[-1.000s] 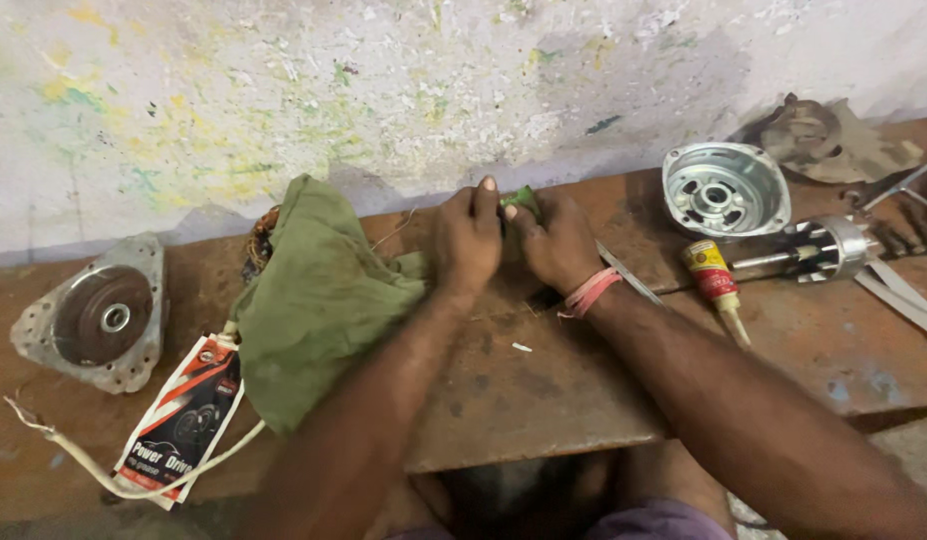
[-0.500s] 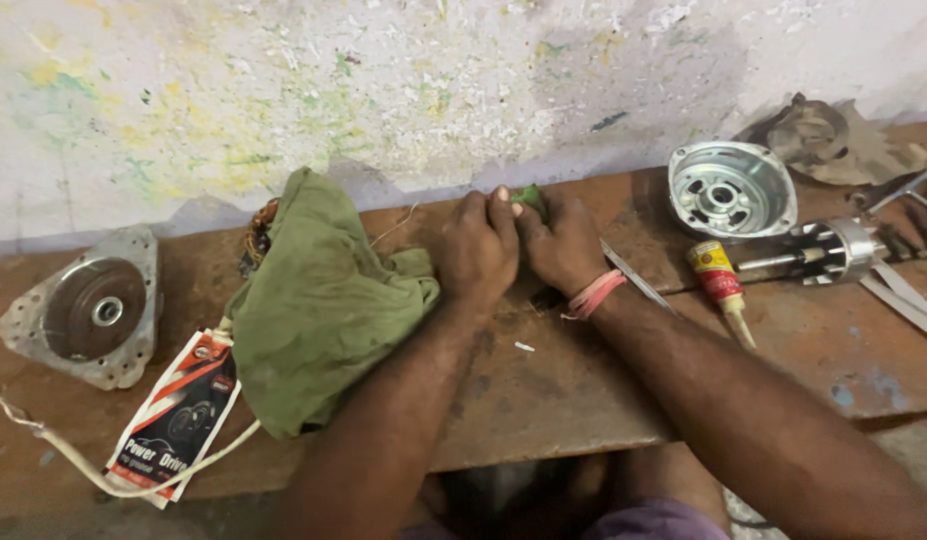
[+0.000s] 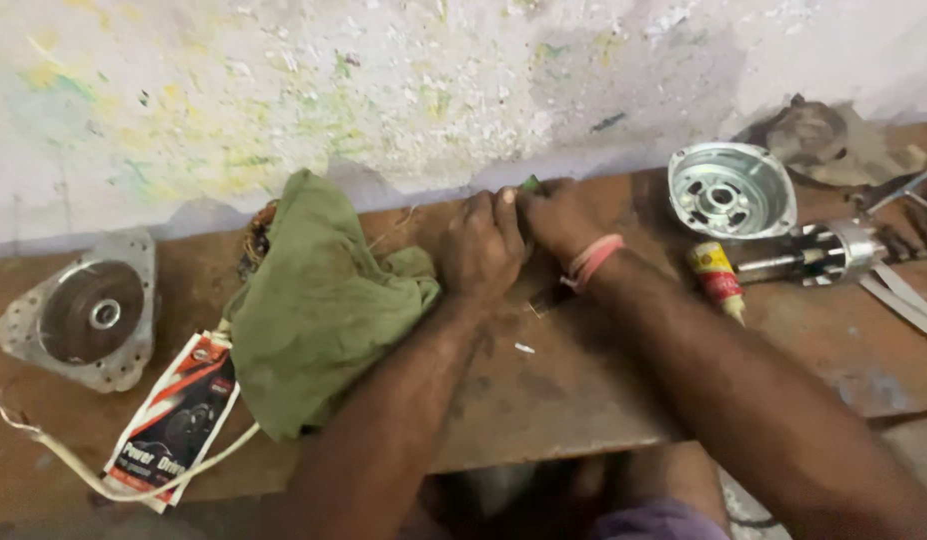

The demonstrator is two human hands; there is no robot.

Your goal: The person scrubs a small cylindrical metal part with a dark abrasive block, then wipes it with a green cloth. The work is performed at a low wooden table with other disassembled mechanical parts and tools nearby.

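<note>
Both my hands meet at the back middle of a worn wooden bench [image 3: 543,400], close to the wall. My left hand [image 3: 481,245] and my right hand [image 3: 555,215] are closed together around a small green object [image 3: 529,184], of which only a tip shows between the fingers. A pink band sits on my right wrist. A green cloth [image 3: 318,300] lies just left of my left hand, draped over a copper-wound part whose edge [image 3: 255,240] peeks out behind it.
A round metal motor cover [image 3: 86,312] lies far left. A printed card [image 3: 173,420] and a white cord [image 3: 93,480] sit at the front left. Right of my hands are a silver metal housing [image 3: 731,190], a small yellow tube [image 3: 718,275], a rotor shaft [image 3: 818,255] and rags [image 3: 833,140].
My view has shifted slightly, and both hands stay clasped on the small green object, working it a little nearer the wall. Nothing else on the bench has moved.
</note>
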